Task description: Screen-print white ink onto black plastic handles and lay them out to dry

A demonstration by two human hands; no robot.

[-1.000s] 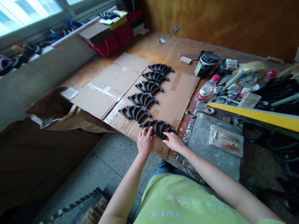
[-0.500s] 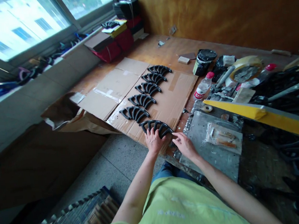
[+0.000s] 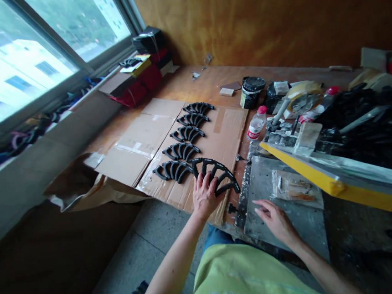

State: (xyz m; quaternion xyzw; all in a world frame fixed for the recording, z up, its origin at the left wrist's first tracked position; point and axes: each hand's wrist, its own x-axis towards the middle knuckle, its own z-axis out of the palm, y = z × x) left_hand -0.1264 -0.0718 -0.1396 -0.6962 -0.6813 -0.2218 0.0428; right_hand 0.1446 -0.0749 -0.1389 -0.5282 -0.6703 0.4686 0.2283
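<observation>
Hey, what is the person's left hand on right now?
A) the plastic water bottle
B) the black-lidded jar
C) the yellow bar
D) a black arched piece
D. The left hand has its fingers over the black arched piece, the nearest one in the row on the cardboard sheet.

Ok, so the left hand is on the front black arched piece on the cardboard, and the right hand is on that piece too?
No, the right hand isn't on it. The head view shows it apart from the piece, at the grey sheet beside the cardboard. The left hand is on the front black arched piece, as you said.
</observation>
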